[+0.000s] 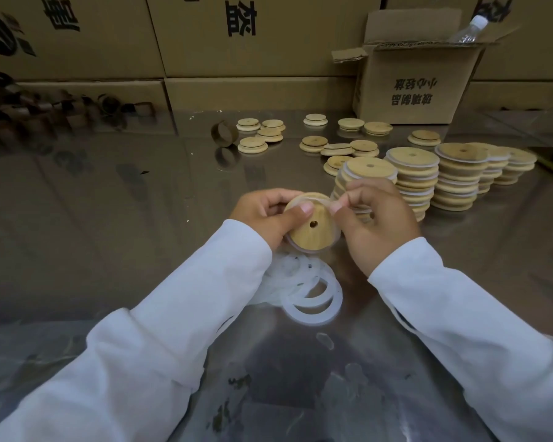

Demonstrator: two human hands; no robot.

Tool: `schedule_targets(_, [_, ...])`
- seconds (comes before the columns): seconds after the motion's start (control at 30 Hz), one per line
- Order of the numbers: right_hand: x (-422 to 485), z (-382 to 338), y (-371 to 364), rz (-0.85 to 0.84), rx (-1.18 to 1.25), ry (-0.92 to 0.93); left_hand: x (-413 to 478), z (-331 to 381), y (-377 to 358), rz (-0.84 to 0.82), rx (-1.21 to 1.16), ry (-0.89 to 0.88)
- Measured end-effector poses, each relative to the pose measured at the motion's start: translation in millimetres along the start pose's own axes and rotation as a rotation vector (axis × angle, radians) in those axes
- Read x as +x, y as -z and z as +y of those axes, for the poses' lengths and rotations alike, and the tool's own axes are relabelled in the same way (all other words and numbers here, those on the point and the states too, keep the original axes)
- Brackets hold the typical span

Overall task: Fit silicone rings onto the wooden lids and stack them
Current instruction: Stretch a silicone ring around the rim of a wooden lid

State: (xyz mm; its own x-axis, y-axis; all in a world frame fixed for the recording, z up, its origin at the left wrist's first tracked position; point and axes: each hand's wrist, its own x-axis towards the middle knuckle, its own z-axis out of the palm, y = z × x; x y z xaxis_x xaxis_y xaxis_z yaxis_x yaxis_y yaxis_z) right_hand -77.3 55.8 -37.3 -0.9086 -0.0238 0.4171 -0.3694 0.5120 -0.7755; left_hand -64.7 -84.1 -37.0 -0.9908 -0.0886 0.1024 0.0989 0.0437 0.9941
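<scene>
My left hand grips a round wooden lid with a centre hole, thumb on its face. My right hand pinches a translucent silicone ring at the lid's upper right edge; the ring runs round the lid's rim. A pile of loose white silicone rings lies on the table just below my hands. Several stacks of ringed lids stand to the right, behind my right hand. Bare wooden lids lie scattered farther back.
The metal table is covered with shiny plastic film. An open cardboard box with a plastic bottle in it stands at the back right. Large cartons form the back wall. Brown tape cores lie at the back left and centre.
</scene>
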Motion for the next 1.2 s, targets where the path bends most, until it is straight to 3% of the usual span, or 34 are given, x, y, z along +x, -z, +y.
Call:
schedule_targets(0.33, [3.1,-2.0,-0.3,0.072,0.000,-0.013,-1.2,6.3,-0.9,-0.024,0.154,-0.155])
schedule_targets(0.5, [6.2,0.9,0.6,0.037,0.029,-0.101,-1.5,4.1,-1.6,-0.014,0.160,-0.168])
schedule_targets(1.2, [1.9,-2.5,-1.3,0.008,-0.063,-0.060,2.2,6.1,5.9,0.022,0.159,-0.224])
